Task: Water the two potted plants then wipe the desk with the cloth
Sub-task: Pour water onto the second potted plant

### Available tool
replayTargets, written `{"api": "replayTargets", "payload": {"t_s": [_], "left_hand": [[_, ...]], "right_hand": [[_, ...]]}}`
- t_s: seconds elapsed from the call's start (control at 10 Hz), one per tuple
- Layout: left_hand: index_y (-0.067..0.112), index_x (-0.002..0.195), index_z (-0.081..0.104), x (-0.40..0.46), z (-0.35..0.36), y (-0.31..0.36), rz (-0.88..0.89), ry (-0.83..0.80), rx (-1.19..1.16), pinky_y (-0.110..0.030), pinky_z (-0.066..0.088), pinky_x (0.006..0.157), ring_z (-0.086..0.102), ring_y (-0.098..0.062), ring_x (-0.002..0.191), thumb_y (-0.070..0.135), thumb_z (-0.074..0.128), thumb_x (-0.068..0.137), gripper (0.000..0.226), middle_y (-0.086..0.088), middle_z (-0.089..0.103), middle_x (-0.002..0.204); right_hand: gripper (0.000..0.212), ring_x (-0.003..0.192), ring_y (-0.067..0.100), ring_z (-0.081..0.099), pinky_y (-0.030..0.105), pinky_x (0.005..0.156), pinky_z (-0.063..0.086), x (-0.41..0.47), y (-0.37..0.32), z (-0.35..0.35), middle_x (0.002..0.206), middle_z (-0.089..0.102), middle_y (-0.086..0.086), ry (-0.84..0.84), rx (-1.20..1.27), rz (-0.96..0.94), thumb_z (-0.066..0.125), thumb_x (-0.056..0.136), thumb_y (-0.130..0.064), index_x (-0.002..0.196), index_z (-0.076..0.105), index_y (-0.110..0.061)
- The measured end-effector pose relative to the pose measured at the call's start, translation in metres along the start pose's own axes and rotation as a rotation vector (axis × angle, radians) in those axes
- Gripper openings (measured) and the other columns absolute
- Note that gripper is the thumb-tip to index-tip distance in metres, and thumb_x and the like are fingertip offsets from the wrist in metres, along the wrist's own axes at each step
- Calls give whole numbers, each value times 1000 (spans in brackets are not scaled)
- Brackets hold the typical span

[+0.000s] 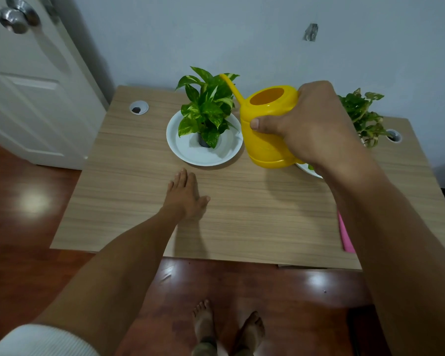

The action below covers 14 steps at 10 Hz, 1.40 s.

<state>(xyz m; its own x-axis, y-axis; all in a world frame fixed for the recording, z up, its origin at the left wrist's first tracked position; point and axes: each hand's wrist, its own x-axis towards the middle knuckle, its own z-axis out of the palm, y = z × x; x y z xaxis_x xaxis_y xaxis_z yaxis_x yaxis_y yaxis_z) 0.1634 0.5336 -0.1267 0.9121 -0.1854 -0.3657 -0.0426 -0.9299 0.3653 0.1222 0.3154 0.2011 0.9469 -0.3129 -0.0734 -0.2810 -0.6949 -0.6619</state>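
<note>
Far left: white door [23, 80] with a metal knob [17, 15], wood floor [23, 201] below. Not task stuff.

Desk [254, 214], light wood, cable hole [138, 107] at its back left corner.

Left hand [184, 196] lies flat on the desk, palm down, fingers straight and close together, thumb out to the side. Holds nothing. Looks like bracing only.

Behind it, left plant [207, 106], upright in a small dark pot that stands in a white saucer [190, 152]. No water visible in the saucer, so I can't tell if this one has been watered.

Yellow watering can [266, 134] is held in the air just right of that plant, roughly level, spout [231, 88] up among the leaves. No stream visible at the spout. Can't see inside well enough to call a water level.

Right hand [306, 124] grips the can from the right, thumb pressed on the front of the body, fingers wrapped out of sight on the handle side.

Right plant [362, 116] is mostly hidden behind the hand and arm; a sliver of its saucer shows under the can. Watered or not: can't tell.

Pink cloth [346, 235] lies on the desk near the front right edge, half covered by the right forearm, untouched by either hand.

Judgement: watering stage, early or middle. No pour is happening now. Wiping not begun; cloth pickup and the whole desk wipe are left.
</note>
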Motion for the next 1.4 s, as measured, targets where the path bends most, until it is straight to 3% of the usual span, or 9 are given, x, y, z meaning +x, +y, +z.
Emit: {"api": "replayTargets", "payload": {"t_s": [0.3, 1.0, 1.4], "left_hand": [[11, 162, 3, 2, 2, -2, 4, 2, -2, -49, 1, 127, -8, -28, 157, 68, 51, 91, 103, -15, -8, 170], [12, 162, 3, 1, 3, -2, 2, 11, -5, -48, 1, 127, -9, -28, 157, 67, 51, 91, 102, -14, -7, 170], [12, 162, 3, 1, 1, -2, 7, 0, -7, -48, 1, 127, -9, -29, 157, 67, 51, 91, 102, -15, -8, 170]], "right_hand": [[72, 93, 26, 60, 26, 53, 31, 0, -9, 7, 111, 64, 8, -53, 37, -16, 90, 69, -52, 119, 62, -9], [66, 93, 28, 66, 30, 60, 39, -7, 6, 1, 108, 70, 10, -101, -19, 23, 93, 67, -48, 114, 67, -10], [70, 92, 27, 63, 28, 54, 34, -4, 7, 0, 110, 67, 11, -48, -5, 30, 91, 69, -50, 117, 63, -9]]}}
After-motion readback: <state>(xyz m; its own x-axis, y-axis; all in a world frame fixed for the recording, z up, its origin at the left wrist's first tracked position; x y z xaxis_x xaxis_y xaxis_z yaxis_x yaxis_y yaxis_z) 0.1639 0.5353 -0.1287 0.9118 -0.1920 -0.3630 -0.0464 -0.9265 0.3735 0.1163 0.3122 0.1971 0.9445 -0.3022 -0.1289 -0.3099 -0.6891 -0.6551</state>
